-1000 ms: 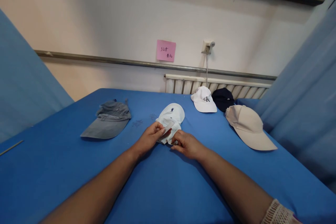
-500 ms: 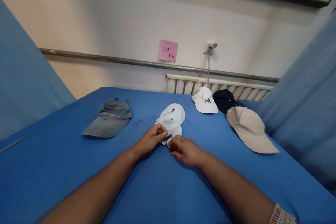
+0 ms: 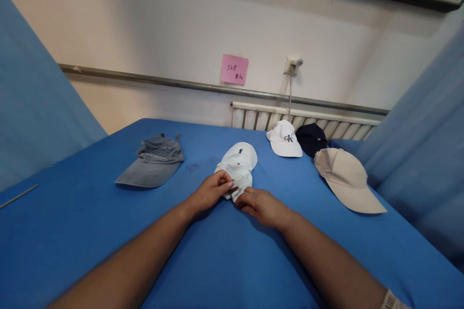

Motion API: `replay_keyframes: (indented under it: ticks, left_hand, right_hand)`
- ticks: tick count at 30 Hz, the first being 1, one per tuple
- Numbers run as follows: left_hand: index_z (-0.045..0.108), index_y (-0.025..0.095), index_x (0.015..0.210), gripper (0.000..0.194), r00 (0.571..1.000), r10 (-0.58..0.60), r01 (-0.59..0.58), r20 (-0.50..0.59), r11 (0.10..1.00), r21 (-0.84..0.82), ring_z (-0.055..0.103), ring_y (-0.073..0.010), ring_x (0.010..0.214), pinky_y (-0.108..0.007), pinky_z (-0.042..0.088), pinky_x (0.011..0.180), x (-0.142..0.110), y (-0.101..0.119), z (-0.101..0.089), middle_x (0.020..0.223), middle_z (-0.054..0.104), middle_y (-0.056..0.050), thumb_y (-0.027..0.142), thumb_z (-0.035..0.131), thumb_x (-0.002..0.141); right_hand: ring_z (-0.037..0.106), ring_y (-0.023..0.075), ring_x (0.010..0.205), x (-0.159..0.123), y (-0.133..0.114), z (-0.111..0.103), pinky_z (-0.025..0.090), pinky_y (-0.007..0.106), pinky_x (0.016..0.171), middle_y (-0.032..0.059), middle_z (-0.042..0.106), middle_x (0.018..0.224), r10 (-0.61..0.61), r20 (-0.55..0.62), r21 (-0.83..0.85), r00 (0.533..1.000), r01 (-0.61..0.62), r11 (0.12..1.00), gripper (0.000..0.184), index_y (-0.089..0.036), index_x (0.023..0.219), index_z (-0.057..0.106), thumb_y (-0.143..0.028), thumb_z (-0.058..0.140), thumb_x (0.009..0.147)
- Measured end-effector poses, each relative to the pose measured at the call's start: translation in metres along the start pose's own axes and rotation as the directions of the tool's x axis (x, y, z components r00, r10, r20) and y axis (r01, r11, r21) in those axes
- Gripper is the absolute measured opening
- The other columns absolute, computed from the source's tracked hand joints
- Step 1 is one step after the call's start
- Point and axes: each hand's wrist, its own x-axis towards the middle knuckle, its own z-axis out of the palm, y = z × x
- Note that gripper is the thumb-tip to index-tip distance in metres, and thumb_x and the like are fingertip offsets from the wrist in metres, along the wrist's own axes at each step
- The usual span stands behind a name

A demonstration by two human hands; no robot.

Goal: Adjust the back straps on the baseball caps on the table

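Observation:
A pale mint baseball cap (image 3: 239, 161) with a small dark emblem lies on the blue-covered table, its brim pointing away from me. My left hand (image 3: 213, 190) is closed at the near left of the cap, thumb and fingers pinching a whitish strap at its back. At the near right edge, my right hand (image 3: 261, 206) is closed with its fingertips on the cap's back edge. A small dark bit shows under those fingers, too hidden to name.
A grey cap (image 3: 154, 161) lies to the left. White (image 3: 284, 140), navy (image 3: 311, 139) and beige caps (image 3: 348, 178) sit to the right. A thin stick (image 3: 19, 196) lies at the far left. Blue curtains (image 3: 39, 91) hang at both sides, and a radiator (image 3: 250, 117) stands behind.
My right hand has shifted slightly at the cap's back edge, and less of the dark bit shows under its fingers. My left hand keeps its pinch. The view has moved a little.

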Motion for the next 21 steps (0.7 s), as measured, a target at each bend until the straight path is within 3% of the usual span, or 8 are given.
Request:
replay_keyframes:
  ticks: [9, 13, 15, 18, 21]
  left_hand:
    - [0.052, 0.016, 0.078, 0.033, 0.999, -0.007, 0.006, -0.041, 1.0, -0.023, 0.047, -0.0102, 0.06, -0.023, 0.035, 0.058, -0.002, 0.004, 0.002, 0.067, 0.056, 0.003, 0.044, 0.071, 0.074]
    - [0.052, 0.017, 0.078, 0.034, 0.997, -0.036, 0.03, -0.074, 0.996, -0.08, 0.049, -0.0104, 0.059, -0.024, 0.036, 0.057, -0.002, 0.006, 0.001, 0.066, 0.058, 0.002, 0.044, 0.073, 0.072]
    - [0.052, 0.017, 0.078, 0.035, 0.994, -0.057, 0.046, -0.09, 0.993, -0.112, 0.051, -0.0107, 0.059, -0.024, 0.037, 0.058, -0.001, 0.006, 0.002, 0.066, 0.06, 0.001, 0.044, 0.074, 0.071]
    - [0.052, 0.017, 0.078, 0.037, 0.991, -0.085, 0.069, -0.105, 0.986, -0.15, 0.056, -0.012, 0.063, -0.024, 0.04, 0.062, 0.0, 0.007, 0.002, 0.072, 0.065, -0.001, 0.045, 0.075, 0.07]
    - [0.052, 0.017, 0.077, 0.036, 0.988, -0.098, 0.078, -0.12, 0.984, -0.16, 0.062, -0.0143, 0.07, -0.026, 0.042, 0.067, 0.0, 0.008, 0.002, 0.078, 0.068, -0.004, 0.044, 0.075, 0.07]
  right_hand:
    - [0.062, 0.0185, 0.085, 0.011, -0.008, 0.005, 0.046, 0.028, 0.077, 0.0066, 0.068, 0.093, 0.061, 0.026, -0.198, 0.998, -0.055, 0.979, 0.011, -0.018, 0.097, 0.065, -0.016, 0.055, 0.092]
    - [0.063, 0.0186, 0.086, 0.009, -0.003, 0.005, 0.047, 0.028, 0.078, 0.0068, 0.068, 0.095, 0.069, -0.092, -0.109, 0.993, -0.079, 0.991, 0.013, -0.019, 0.1, 0.065, -0.016, 0.056, 0.091]
    - [0.063, 0.0187, 0.086, 0.008, 0.005, 0.005, 0.048, 0.029, 0.079, 0.0066, 0.068, 0.095, 0.106, -0.242, -0.021, 0.964, -0.114, 0.993, 0.014, -0.019, 0.102, 0.064, -0.018, 0.056, 0.09]
    - [0.064, 0.0181, 0.081, 0.007, 0.021, 0.007, 0.05, 0.03, 0.076, 0.0061, 0.068, 0.093, 0.224, -0.436, 0.164, 0.872, -0.168, 0.972, 0.016, -0.019, 0.102, 0.064, -0.025, 0.054, 0.091]
    - [0.063, 0.0168, 0.072, 0.008, 0.036, 0.011, 0.051, 0.029, 0.07, 0.0039, 0.069, 0.085, 0.352, -0.458, 0.357, 0.816, -0.194, 0.914, 0.02, -0.019, 0.101, 0.064, -0.032, 0.054, 0.089]
